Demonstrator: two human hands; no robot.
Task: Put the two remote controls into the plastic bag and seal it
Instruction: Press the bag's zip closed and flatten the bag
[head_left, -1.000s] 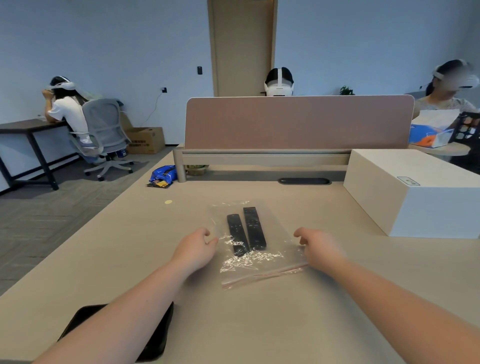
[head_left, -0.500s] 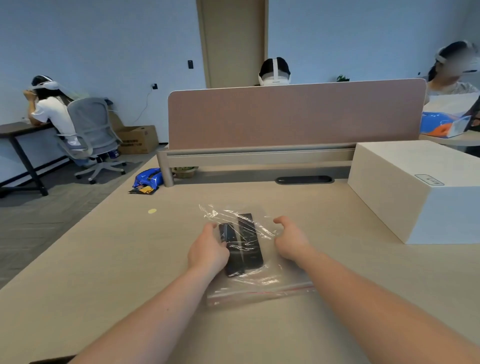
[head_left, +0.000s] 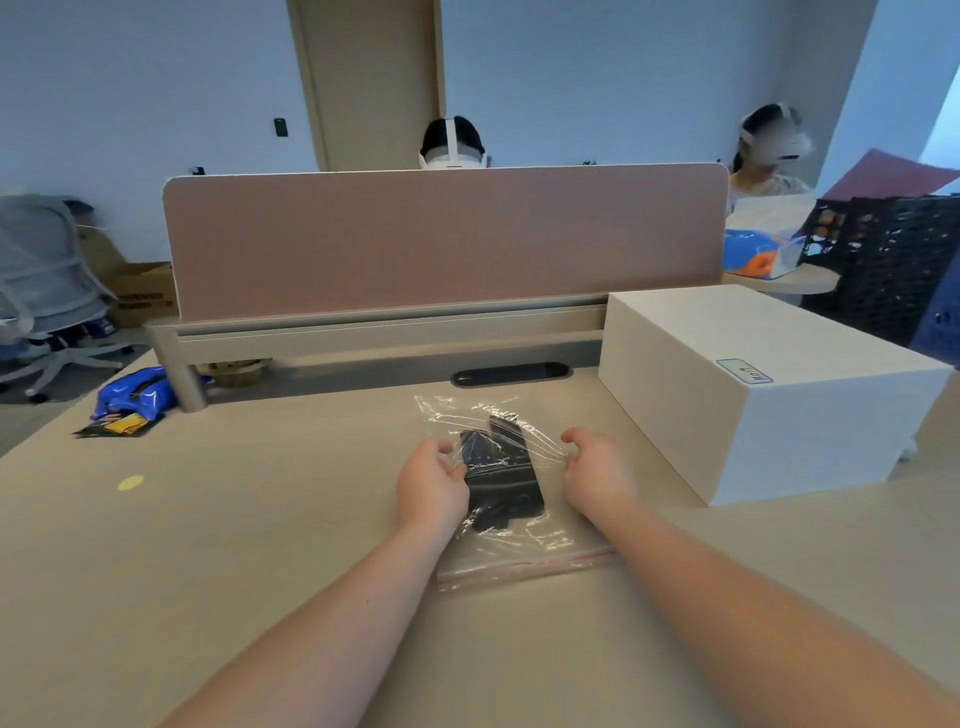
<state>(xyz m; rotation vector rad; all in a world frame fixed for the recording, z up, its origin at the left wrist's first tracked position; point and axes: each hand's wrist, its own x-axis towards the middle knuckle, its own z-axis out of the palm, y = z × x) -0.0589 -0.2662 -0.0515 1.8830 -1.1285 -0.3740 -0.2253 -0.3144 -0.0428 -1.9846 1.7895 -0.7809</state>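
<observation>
Far to the left of the plastic bag (head_left: 506, 499), a blue snack packet (head_left: 136, 396) lies on the desk (head_left: 260, 519) by the foot of the divider (head_left: 447, 239), with a small yellow dot (head_left: 130, 482) on the desktop nearer to you.

Your left hand (head_left: 431, 486) sits at the bag's left edge, fingers curled in and pinching a fold of the clear film — the film pulls taut from that pinch. Between your hands lies the bag itself, flat on the desk, its red-striped zip strip (head_left: 524, 566) on the side closest to you. Both remote controls (head_left: 498, 478) are inside it, dark and lying side by side, lengthwise away from you; whether the strip is pressed closed I cannot tell.

Your right hand (head_left: 597, 475) mirrors the left at the bag's right edge — fingers bent, tips gripping the plastic there.

Just right of the bag stands a white box (head_left: 753, 395) with a small label on top.
</observation>
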